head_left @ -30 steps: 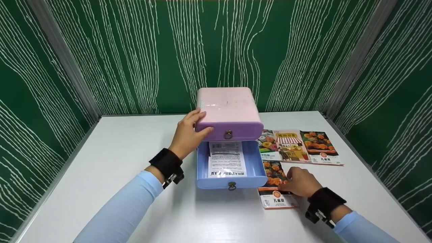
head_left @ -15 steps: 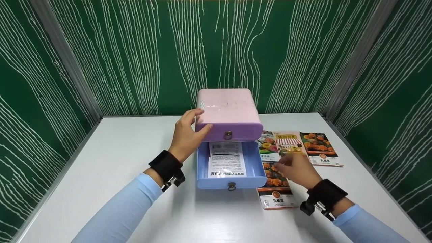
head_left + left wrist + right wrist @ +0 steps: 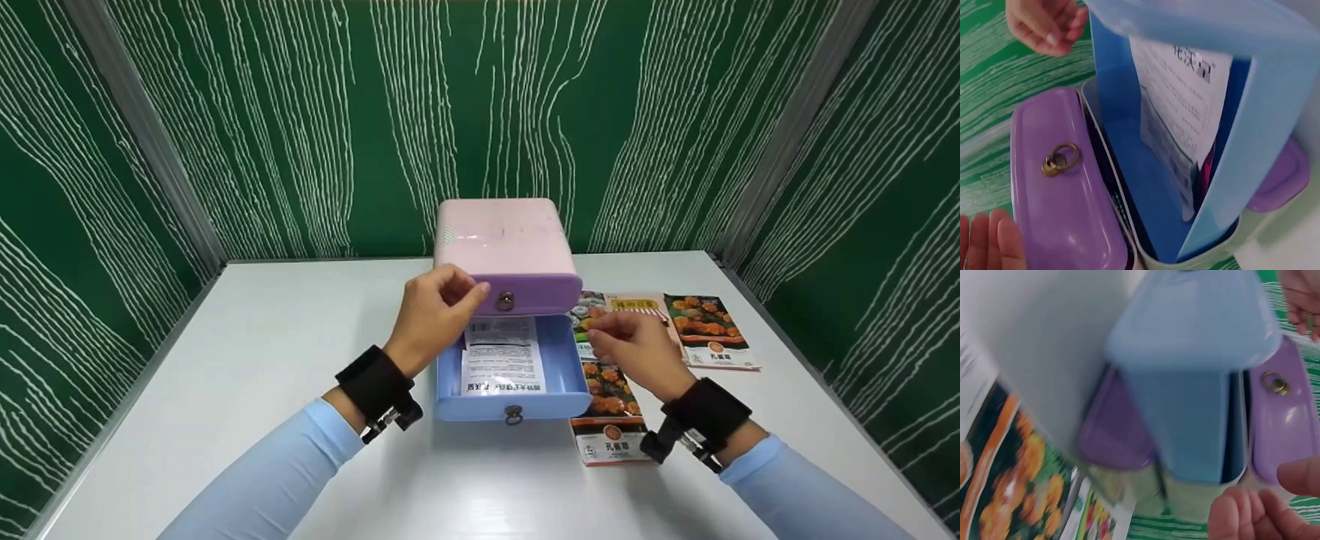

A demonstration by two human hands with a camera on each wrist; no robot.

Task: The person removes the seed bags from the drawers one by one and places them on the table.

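A small pink-topped drawer unit (image 3: 502, 234) stands on the white table. Its upper purple drawer (image 3: 541, 294) is closed, while the blue drawer (image 3: 480, 409) below is pulled out. White printed packets (image 3: 504, 356) lie in the blue drawer, backs up. My left hand (image 3: 435, 319) hovers at the left of the purple front, holding nothing, fingers loosely bent. My right hand (image 3: 641, 352) is raised just right of the blue drawer, over the flower seed packets, with bent fingers and nothing seen in them. A marigold packet (image 3: 611, 442) lies below it, beside the drawer.
Behind the right hand lie a pink packet with a shop picture (image 3: 634, 304), another marigold packet (image 3: 709, 322) and a partly hidden flower packet (image 3: 589, 306). Another purple drawer (image 3: 1283, 177) shows under the blue one. Green walls (image 3: 285, 112) enclose the table's back and sides.
My right hand has lifted from the near marigold packet and moved up and left toward the drawer unit. My left hand has come off the pink top and moved slightly toward me.
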